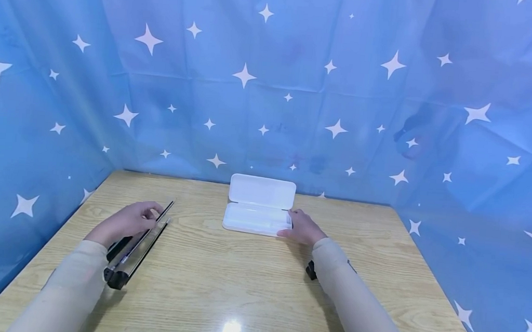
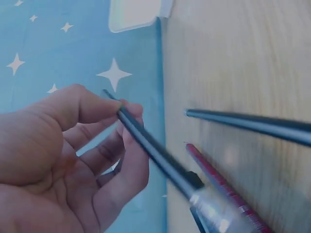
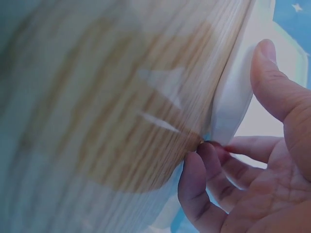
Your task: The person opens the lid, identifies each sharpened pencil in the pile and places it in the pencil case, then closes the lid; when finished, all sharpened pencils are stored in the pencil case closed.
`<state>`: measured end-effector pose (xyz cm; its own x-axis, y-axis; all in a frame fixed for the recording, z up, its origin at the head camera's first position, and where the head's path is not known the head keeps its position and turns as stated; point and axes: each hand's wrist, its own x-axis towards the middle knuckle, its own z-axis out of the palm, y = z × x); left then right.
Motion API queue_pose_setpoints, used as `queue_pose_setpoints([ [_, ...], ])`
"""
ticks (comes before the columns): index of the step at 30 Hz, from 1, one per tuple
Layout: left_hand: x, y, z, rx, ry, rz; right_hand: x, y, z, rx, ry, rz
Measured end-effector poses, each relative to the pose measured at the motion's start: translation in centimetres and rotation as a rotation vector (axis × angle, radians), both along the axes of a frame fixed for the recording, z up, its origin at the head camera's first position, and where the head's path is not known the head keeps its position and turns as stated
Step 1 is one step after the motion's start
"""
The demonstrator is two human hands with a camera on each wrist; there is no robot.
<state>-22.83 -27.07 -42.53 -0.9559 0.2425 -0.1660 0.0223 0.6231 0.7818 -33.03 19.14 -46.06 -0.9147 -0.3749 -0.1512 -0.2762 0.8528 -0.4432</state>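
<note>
My left hand (image 1: pixel 130 221) is over the left part of the table, thumb and fingertips pinching a slim dark paintbrush (image 2: pixel 150 148) near its tapered handle end. A silver band shows lower on the brush; its bristles are out of the left wrist view. Beside it are a second dark tapered stick (image 2: pixel 248 124) and a thin red stick (image 2: pixel 218 179). My right hand (image 1: pixel 305 227) grips the right end of a white pencil case (image 1: pixel 248 218) at the table's back. The case is unfolded, its lid (image 1: pixel 262 190) tipped back toward the curtain.
The wooden table (image 1: pixel 219 277) extends toward me, with a bright light reflection near the front. A blue curtain (image 1: pixel 292 74) with white stars hangs right behind the table's back edge and along both sides.
</note>
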Motion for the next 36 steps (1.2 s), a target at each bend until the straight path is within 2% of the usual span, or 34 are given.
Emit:
queue_pose_setpoints([
  [9,-0.8,0.4,0.3,0.197,-0.044,0.019,-0.1,0.1,-0.1,-0.005,-0.009,-0.009],
  [16,-1.1,0.7,0.2,0.351,-0.009,0.032,-0.1,0.3,-0.2,-0.009,-0.011,-0.008],
  [25,-1.3,1.8,-0.2,0.432,0.042,0.049,-0.2,0.3,-0.5,-0.013,-0.009,-0.005],
  [36,-2.0,3.2,-0.2,0.504,0.093,0.089,0.1,0.0,-0.1,-0.014,-0.002,-0.013],
])
